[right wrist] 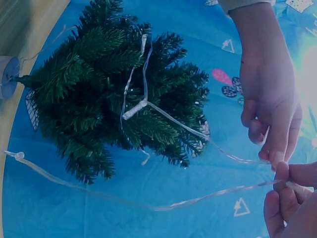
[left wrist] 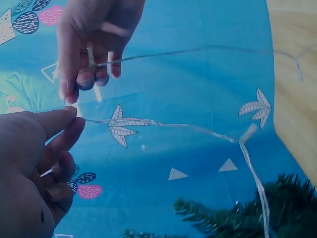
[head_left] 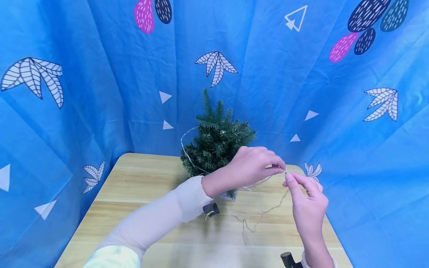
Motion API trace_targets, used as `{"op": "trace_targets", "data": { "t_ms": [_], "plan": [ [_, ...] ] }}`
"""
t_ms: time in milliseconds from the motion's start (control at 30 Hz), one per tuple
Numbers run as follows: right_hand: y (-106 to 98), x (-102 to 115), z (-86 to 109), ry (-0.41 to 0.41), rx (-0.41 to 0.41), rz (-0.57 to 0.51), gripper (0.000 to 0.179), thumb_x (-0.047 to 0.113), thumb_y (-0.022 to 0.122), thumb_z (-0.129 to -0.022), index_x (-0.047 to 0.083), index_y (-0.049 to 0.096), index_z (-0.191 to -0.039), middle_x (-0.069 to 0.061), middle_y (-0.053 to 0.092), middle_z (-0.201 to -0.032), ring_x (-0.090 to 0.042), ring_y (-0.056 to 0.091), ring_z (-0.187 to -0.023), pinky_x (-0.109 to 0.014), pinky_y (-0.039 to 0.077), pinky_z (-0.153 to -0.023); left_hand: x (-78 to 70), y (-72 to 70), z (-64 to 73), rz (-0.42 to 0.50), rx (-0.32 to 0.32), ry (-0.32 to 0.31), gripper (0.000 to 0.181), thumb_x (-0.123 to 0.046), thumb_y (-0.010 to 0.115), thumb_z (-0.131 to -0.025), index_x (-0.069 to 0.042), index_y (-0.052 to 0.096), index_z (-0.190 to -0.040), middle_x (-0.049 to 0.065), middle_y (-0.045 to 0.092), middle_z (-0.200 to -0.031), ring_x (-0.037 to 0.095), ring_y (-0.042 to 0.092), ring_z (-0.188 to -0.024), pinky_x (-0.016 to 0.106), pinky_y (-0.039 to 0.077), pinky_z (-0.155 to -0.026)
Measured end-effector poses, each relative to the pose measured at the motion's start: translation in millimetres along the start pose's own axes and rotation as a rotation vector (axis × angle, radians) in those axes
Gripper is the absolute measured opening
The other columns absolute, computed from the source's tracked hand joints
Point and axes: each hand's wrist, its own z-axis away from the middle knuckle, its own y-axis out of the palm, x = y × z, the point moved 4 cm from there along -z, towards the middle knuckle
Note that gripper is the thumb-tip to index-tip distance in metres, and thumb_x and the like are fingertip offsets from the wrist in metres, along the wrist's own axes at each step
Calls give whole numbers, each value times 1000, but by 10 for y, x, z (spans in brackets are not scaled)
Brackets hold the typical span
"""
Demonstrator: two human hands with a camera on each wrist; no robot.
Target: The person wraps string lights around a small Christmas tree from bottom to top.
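A thin clear string of lights [left wrist: 188, 126] runs between both hands, held up beside a small artificial Christmas tree [head_left: 218, 139]. My left hand [head_left: 256, 165] reaches across in front of the tree and pinches the wire between thumb and forefinger. Close against those fingertips, my right hand [head_left: 310, 199] pinches the same stretch, also with thumb and forefinger. Small bulbs [left wrist: 248, 133] sit along the wire. In the right wrist view, part of the string lies over the green branches, with a bulb [right wrist: 134, 110] in front of them. The left forearm hides the tree's lower part in the head view.
Loose wire [head_left: 246, 222] trails over the wooden table [head_left: 134, 197] in front of the tree. The tree stands on a pale round base [right wrist: 9, 77]. A blue patterned curtain [head_left: 268, 93] hangs behind the table and along both sides.
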Motion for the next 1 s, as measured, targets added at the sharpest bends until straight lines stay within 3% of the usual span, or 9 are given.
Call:
{"op": "trace_targets", "data": {
  "t_ms": [200, 300, 667, 800, 1000],
  "plan": [
    [-10, 13, 2, -15, -5, -12, 8, 14, 75, -92, 7, 80, -94, 17, 69, -76, -9, 54, -102, -20, 34, -91, 58, -173, -124, -75, -75, 69, 17, -38, 62, -101, -33, 77, -107, -21, 73, -100, -3, 60, -80, 17, 33, -47],
    [-17, 23, 4, -15, -4, -19, 9, 13, 76, -91, 6, 80, -96, 16, 69, -76, -9, 55, -102, -20, 35, -91, 115, -262, -195, -80, -95, 57, 18, -36, 61, -101, -32, 77, -107, -19, 73, -100, -2, 61, -78, 19, 32, -47],
    [-35, 47, 2, 18, -31, -3, 13, 16, 76, -92, 5, 79, -85, 15, 67, -77, -11, 52, -106, -22, 35, -90, 417, -591, -569, 60, -79, -134, 22, -39, 57, -103, -32, 74, -115, -19, 72, -110, -3, 64, -92, 21, 41, -55],
    [-33, 39, 1, 24, -37, -10, 14, 17, 76, -92, 5, 79, -85, 14, 68, -78, -12, 52, -105, -22, 35, -89, 551, -552, -693, 129, -45, -198, 21, -40, 58, -103, -33, 73, -115, -19, 71, -110, -5, 61, -90, 23, 40, -53],
    [-38, 24, 18, 66, -35, 5, 16, 20, 76, -92, 7, 78, -83, 16, 69, -82, -11, 51, -106, -23, 34, -89, 763, -429, -859, 147, 27, -280, 23, -42, 56, -103, -34, 73, -116, -19, 71, -112, -2, 59, -88, 24, 41, -58]
  ]
}}
